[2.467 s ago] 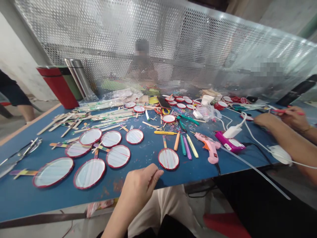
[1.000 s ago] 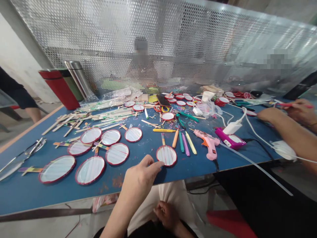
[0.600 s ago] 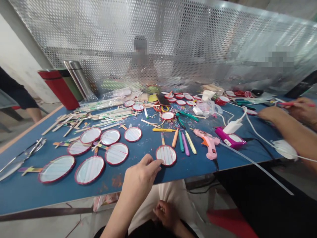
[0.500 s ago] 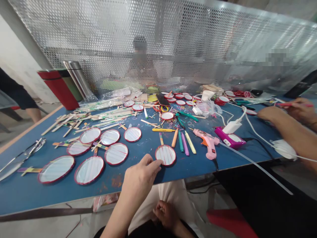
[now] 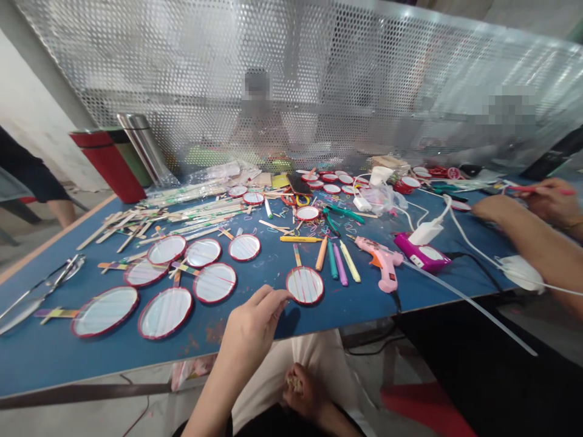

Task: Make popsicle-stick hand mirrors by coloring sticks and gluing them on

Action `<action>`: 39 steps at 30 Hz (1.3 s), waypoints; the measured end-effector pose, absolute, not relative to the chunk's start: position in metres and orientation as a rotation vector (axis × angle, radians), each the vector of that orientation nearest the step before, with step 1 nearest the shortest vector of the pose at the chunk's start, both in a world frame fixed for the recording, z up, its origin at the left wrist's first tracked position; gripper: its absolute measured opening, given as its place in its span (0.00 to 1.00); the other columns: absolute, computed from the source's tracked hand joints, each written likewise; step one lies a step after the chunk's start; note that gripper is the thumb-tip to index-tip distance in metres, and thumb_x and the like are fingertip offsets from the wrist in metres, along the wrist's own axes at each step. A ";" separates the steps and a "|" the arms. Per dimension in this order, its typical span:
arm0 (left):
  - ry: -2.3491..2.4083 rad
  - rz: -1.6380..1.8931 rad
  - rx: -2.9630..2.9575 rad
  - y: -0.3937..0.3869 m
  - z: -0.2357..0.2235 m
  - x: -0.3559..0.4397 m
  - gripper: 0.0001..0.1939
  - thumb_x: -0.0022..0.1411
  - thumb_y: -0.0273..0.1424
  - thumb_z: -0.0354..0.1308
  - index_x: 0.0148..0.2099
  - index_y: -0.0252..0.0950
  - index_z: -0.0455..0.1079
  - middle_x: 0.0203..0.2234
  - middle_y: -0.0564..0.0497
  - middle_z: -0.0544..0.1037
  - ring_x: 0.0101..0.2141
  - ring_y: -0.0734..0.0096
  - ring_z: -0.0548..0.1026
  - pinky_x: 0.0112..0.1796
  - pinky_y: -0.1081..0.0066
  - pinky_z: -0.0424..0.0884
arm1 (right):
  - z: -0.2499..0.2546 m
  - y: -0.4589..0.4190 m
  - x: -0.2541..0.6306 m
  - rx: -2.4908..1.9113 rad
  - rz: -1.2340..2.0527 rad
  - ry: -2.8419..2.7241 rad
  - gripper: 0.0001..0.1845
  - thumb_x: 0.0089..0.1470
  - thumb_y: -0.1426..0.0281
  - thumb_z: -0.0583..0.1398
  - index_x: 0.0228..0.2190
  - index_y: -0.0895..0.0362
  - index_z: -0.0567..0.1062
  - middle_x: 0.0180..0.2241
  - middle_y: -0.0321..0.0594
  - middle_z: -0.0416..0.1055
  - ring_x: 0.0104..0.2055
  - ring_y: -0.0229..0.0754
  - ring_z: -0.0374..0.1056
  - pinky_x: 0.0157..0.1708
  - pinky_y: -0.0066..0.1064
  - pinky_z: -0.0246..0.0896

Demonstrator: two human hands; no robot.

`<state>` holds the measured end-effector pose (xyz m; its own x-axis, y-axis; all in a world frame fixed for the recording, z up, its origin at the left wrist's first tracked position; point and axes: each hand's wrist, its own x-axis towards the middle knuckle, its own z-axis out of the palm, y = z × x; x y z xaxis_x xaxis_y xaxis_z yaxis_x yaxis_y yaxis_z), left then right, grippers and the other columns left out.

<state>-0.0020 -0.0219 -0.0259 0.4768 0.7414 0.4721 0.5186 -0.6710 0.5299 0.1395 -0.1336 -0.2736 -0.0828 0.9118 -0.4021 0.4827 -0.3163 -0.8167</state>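
Note:
My left hand [image 5: 255, 318] is over the table's front edge. Its thumb and fingers come together at the left rim of a round white disc [image 5: 306, 285] with a red border and a coloured craft stick. The disc lies flat; I cannot tell whether anything is in the pinch. Down in my lap, my right hand [image 5: 303, 391] is curled round something small, beige and lumpy. Several similar discs, such as a large white disc [image 5: 164, 312], lie to the left. Markers, among them a purple marker [image 5: 340, 263], lie right of the nearest disc.
A pink glue gun [image 5: 385, 267] with a long clear glue stick lies near a purple power block [image 5: 421, 252] and white cables. Loose craft sticks [image 5: 121, 229] and flasks [image 5: 109, 164] stand left. A co-worker's arm [image 5: 528, 230] reaches in at right. A perforated metal screen [image 5: 195, 73] runs behind.
My left hand has drawn slightly left, from over the disc's rim to its left edge. The disc stays put. In my right hand, more of the beige lump shows.

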 end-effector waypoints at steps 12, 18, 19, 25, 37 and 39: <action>0.847 0.930 1.953 -0.029 -0.020 -0.022 0.19 0.69 0.36 0.46 0.27 0.36 0.68 0.12 0.61 0.62 0.13 0.80 0.58 0.18 0.79 0.53 | -0.303 -0.136 0.146 -1.524 1.764 -1.080 0.14 0.63 0.62 0.58 0.43 0.60 0.73 0.37 0.38 0.72 0.33 0.37 0.71 0.32 0.31 0.70; 0.825 0.873 2.084 -0.027 -0.011 -0.019 0.26 0.70 0.43 0.44 0.22 0.35 0.64 0.15 0.56 0.67 0.18 0.78 0.64 0.22 0.78 0.57 | -0.314 -0.132 0.140 -1.499 1.763 -0.954 0.14 0.63 0.61 0.58 0.42 0.60 0.73 0.34 0.37 0.72 0.29 0.34 0.69 0.28 0.28 0.68; 0.828 0.872 2.079 -0.027 -0.011 -0.019 0.27 0.70 0.44 0.43 0.22 0.35 0.64 0.16 0.56 0.67 0.18 0.78 0.63 0.22 0.78 0.57 | -0.314 -0.132 0.140 -1.483 1.760 -0.943 0.14 0.63 0.61 0.58 0.41 0.60 0.72 0.33 0.36 0.71 0.28 0.34 0.69 0.27 0.27 0.67; 0.664 0.750 2.015 -0.026 -0.012 -0.024 0.26 0.68 0.47 0.48 0.25 0.34 0.69 0.17 0.56 0.68 0.19 0.78 0.63 0.23 0.77 0.57 | -0.300 -0.133 0.141 -1.371 1.710 -0.920 0.26 0.50 0.44 0.60 0.30 0.55 0.68 0.26 0.33 0.68 0.19 0.34 0.63 0.21 0.29 0.62; 0.605 0.671 1.884 -0.025 -0.011 -0.028 0.20 0.61 0.48 0.58 0.34 0.35 0.76 0.19 0.55 0.69 0.23 0.75 0.65 0.26 0.76 0.60 | -0.278 -0.129 0.136 -1.387 1.631 -0.999 0.29 0.49 0.39 0.56 0.30 0.54 0.66 0.23 0.30 0.65 0.15 0.32 0.59 0.16 0.27 0.58; 0.546 0.587 1.895 -0.026 -0.008 -0.028 0.26 0.62 0.52 0.54 0.32 0.34 0.77 0.21 0.51 0.73 0.24 0.74 0.68 0.26 0.75 0.61 | -0.271 -0.129 0.135 -1.393 1.613 -1.057 0.27 0.55 0.44 0.56 0.31 0.57 0.68 0.23 0.30 0.65 0.16 0.30 0.59 0.16 0.24 0.57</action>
<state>-0.0282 -0.0259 -0.0081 0.7774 0.6107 0.1508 0.1068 -0.3643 0.9251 0.1347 -0.1293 -0.2708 -0.1319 0.9169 -0.3767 -0.0207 -0.3825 -0.9237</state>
